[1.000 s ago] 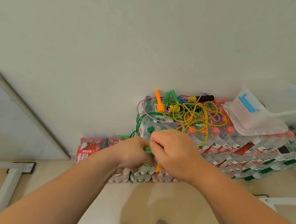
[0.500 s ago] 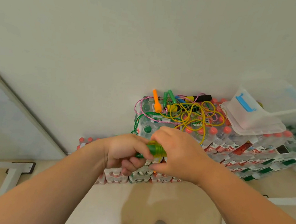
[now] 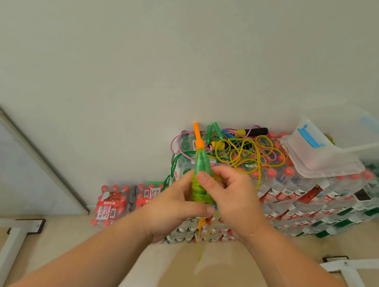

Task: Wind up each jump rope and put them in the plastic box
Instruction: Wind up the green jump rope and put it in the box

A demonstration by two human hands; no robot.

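Both hands hold one green jump rope upright in front of me. Its two green handles lie side by side with yellow-green cord wound round their lower part. My left hand grips the bundle from the left, and my right hand pinches it from the right, thumb on the windings. A loose cord end hangs down below the hands. A tangle of other jump ropes, yellow, pink, orange and green, lies on the stacked bottle packs behind. The clear plastic box with blue latches stands open at the right.
Shrink-wrapped water bottle packs are stacked against the white wall, with lower packs on the floor at left. White metal frame legs stand at the left and right floor edges. A leaning panel fills the left.
The green handles, held level at waist height earlier, now stand upright and higher. More cord is wound round them, and my right thumb has shifted onto the windings.
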